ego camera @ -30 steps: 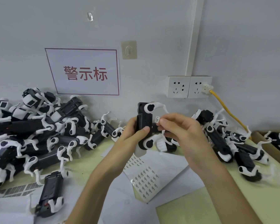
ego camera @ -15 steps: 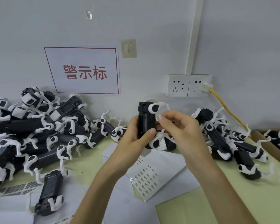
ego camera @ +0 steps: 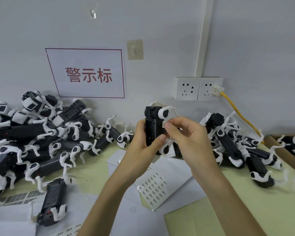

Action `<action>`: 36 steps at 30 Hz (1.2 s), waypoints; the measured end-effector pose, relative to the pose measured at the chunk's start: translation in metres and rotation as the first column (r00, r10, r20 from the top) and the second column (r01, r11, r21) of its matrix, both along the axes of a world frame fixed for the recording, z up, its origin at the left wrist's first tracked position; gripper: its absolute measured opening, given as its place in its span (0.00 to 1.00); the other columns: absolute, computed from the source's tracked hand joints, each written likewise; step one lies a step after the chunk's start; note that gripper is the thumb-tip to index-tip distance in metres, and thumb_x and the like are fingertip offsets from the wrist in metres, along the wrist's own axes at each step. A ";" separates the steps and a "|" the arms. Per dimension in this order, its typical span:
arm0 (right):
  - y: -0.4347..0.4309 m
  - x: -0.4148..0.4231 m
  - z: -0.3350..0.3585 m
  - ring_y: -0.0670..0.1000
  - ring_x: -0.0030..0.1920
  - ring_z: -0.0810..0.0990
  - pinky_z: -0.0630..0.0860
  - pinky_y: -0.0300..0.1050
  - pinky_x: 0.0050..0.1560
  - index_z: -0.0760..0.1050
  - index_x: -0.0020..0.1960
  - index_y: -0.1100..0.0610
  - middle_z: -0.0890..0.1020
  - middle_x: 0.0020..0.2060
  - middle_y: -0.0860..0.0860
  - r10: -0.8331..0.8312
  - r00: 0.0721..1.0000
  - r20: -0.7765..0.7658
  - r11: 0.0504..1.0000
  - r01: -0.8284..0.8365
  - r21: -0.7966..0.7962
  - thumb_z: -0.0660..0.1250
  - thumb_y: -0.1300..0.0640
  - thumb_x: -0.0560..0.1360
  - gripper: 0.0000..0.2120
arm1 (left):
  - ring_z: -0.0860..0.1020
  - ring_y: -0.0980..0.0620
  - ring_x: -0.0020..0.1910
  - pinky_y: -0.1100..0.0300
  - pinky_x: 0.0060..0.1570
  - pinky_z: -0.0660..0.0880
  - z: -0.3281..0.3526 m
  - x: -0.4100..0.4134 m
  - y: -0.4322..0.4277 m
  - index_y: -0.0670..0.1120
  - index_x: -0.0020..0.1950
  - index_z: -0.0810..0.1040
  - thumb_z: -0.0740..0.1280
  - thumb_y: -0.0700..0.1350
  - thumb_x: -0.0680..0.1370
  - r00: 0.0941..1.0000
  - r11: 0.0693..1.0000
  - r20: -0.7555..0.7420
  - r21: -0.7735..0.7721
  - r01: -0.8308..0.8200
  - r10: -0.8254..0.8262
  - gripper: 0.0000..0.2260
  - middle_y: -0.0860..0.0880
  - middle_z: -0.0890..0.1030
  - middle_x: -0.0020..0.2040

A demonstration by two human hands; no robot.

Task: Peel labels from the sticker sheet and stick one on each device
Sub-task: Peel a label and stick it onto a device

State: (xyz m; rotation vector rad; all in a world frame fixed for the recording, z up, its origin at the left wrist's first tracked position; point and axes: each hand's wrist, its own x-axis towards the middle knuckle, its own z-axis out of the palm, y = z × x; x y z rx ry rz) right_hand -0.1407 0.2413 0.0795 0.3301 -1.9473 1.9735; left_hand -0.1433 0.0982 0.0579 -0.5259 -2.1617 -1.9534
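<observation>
A left pile (ego camera: pixel 32 142) of black-and-white devices lay heaped against the wall under a sign (ego camera: pixel 89 74). A lone device (ego camera: pixel 53 201) lay flat on papers in front of it. At centre, the left hand (ego camera: pixel 143 147) gripped a device (ego camera: pixel 153 130) upright above the table (ego camera: pixel 283 201), thumb across its front and fingers behind. The right hand (ego camera: pixel 189 138) pinched a small label (ego camera: pixel 164 124) between thumb and forefinger at the device's upper right edge. Whether the label touched the device could not be told. Below the hands, the sticker sheet (ego camera: pixel 153 189) lay on white paper. Farther right, a right pile (ego camera: pixel 237 147) of devices sat beneath sockets (ego camera: pixel 198 88) and a yellow cable (ego camera: pixel 237 113).
</observation>
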 end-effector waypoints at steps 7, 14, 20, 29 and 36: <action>0.000 0.001 0.000 0.45 0.39 0.85 0.77 0.35 0.41 0.83 0.45 0.54 0.86 0.37 0.46 -0.025 1.000 -0.005 0.999 0.025 0.026 0.70 0.59 0.79 0.05 | 0.79 0.57 0.55 0.60 0.57 0.77 0.002 0.003 0.003 0.52 0.68 0.68 0.68 0.47 0.81 1.000 1.000 -0.021 -0.022 0.007 -0.008 0.17 0.54 0.80 0.55; -0.003 0.002 -0.001 0.48 0.41 0.86 0.80 0.40 0.45 0.83 0.45 0.54 0.86 0.39 0.49 -0.068 0.998 -0.002 0.998 0.068 0.013 0.70 0.58 0.79 0.04 | 0.77 0.59 0.53 0.67 0.48 0.74 0.004 0.005 0.006 0.50 0.68 0.67 0.66 0.40 0.83 0.999 0.998 -0.046 -0.054 -0.027 0.024 0.16 0.52 0.78 0.56; -0.005 0.003 -0.001 0.47 0.41 0.86 0.79 0.37 0.43 0.83 0.46 0.54 0.86 0.38 0.48 -0.089 0.996 -0.018 0.996 0.089 0.001 0.71 0.58 0.79 0.04 | 0.75 0.59 0.51 0.71 0.47 0.71 0.004 0.006 0.010 0.49 0.69 0.65 0.65 0.40 0.83 0.994 0.994 -0.095 -0.090 -0.061 0.052 0.17 0.52 0.76 0.55; -0.008 0.005 -0.002 0.48 0.39 0.86 0.80 0.39 0.40 0.82 0.46 0.57 0.86 0.37 0.50 -0.114 0.992 -0.046 0.993 0.112 -0.044 0.71 0.59 0.79 0.04 | 0.75 0.48 0.57 0.51 0.56 0.75 0.000 0.005 0.013 0.54 0.71 0.63 0.64 0.42 0.83 0.989 0.994 -0.132 -0.087 -0.072 0.060 0.19 0.47 0.75 0.59; -0.010 0.006 -0.003 0.50 0.40 0.87 0.82 0.45 0.45 0.82 0.45 0.57 0.86 0.37 0.51 -0.121 0.992 -0.019 0.990 0.119 -0.081 0.72 0.59 0.78 0.04 | 0.76 0.51 0.52 0.59 0.50 0.72 0.000 0.005 0.012 0.57 0.67 0.64 0.64 0.40 0.83 0.980 0.989 -0.184 -0.112 -0.096 0.074 0.17 0.50 0.75 0.56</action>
